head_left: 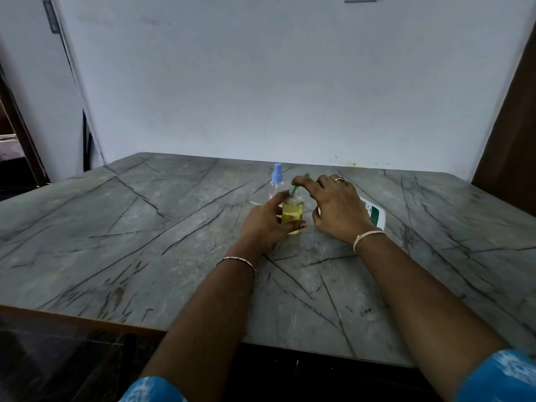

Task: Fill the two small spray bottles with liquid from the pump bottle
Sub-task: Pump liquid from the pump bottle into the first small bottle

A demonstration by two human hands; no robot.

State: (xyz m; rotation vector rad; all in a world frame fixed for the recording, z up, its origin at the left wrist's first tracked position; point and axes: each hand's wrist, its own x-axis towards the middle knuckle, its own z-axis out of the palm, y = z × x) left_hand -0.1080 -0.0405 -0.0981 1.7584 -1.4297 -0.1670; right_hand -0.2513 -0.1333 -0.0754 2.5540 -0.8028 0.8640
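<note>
Two forearms in blue sleeves (153,390) reach forward over the grey veined table (130,233), a bangle on each wrist.

Left hand (266,223): fingers and thumb wrapped round the open small bottle (293,211), which stands upright on the table, uncapped and largely full of yellow liquid.

Right hand (336,207): curled over the top of the white pump bottle (374,214), ring on one finger. The pump bottle leans towards the small bottle. Its green nozzle (296,189) sits at the small bottle's mouth under the fingertips.

Just behind the left hand, the second spray bottle (276,182) stands upright, clear, blue spray head fitted. Its contents cannot be judged.

A pale wall (290,82) closes the far edge.
</note>
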